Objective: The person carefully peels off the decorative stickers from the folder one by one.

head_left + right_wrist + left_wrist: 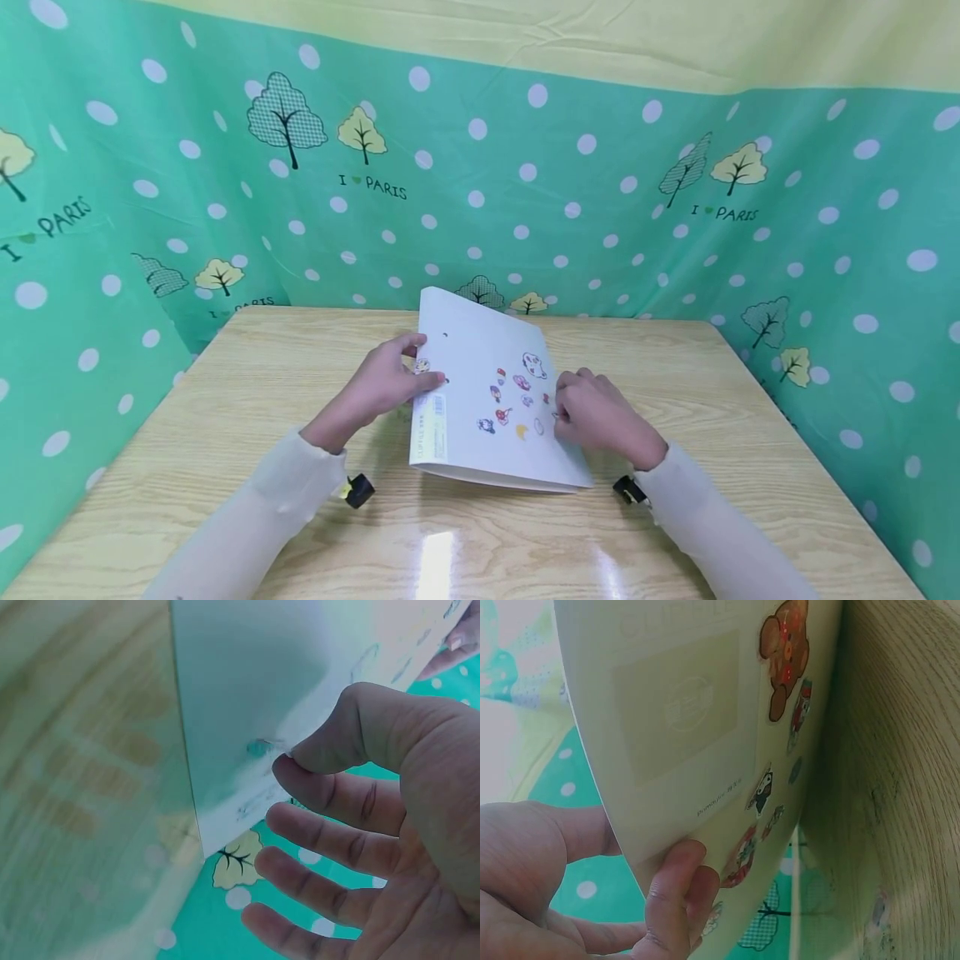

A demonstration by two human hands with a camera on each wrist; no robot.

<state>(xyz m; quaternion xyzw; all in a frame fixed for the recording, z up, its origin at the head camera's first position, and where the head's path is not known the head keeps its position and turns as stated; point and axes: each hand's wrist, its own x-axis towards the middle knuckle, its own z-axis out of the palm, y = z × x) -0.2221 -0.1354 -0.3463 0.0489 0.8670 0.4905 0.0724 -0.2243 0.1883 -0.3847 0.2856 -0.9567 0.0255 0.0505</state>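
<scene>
A white clip file folder [487, 367] stands tilted on the table, small cartoon stickers [521, 382] scattered over the face toward me. My left hand [386, 375] grips it at the spine, thumb on the near face. In the left wrist view, curled fingers [676, 892] lie against the folder's other side, which bears a brown bear sticker [786, 656] and several smaller ones. My right hand [600, 417] is at the folder's right edge. Its thumb and index finger pinch at a small teal sticker [259, 746] on the white face; the other fingers are spread.
Beneath the folder is a light wood-grain table [247, 392]. A green dotted curtain [480, 167] with printed trees surrounds it at the back and sides. Dark wrist cameras [360, 491] are strapped at both sleeve cuffs. Light glares off the near table surface.
</scene>
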